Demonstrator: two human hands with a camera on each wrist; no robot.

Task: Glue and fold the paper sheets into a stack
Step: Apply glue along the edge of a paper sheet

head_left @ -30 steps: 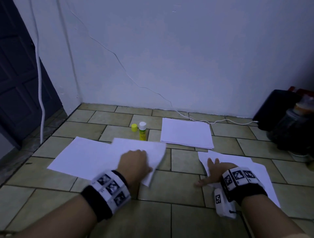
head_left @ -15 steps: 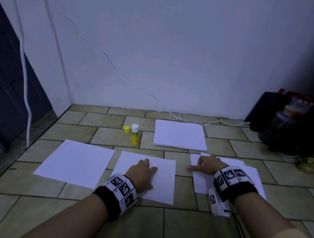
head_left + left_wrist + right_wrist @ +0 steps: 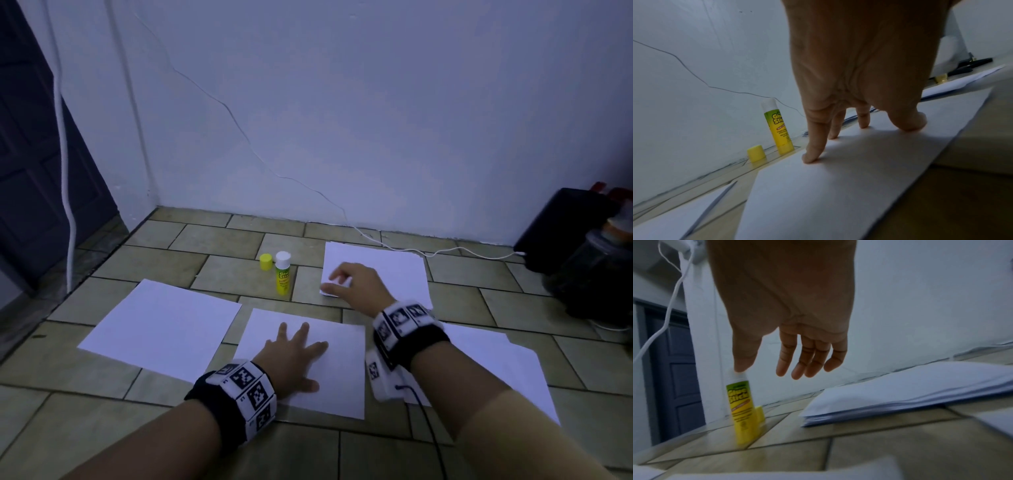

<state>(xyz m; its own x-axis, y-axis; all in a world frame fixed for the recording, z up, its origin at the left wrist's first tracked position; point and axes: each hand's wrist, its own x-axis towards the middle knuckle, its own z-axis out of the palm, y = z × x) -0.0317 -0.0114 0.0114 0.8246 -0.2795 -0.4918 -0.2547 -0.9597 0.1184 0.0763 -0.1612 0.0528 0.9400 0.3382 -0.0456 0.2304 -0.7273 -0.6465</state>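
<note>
My left hand presses the middle sheet flat, lower centre; my right hand, fingers loose and empty, has left the right-hand sheets for the glue stick, centre frame: gluing next.

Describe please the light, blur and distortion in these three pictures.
Head view: dim, bluish light, the wall bows from the wide lens, right hand slightly smeared. Left wrist view: left hand casts a shadow on the sheet; glue stick label readable. Right wrist view: motion blur softens the glue stick and paper stack.
</note>
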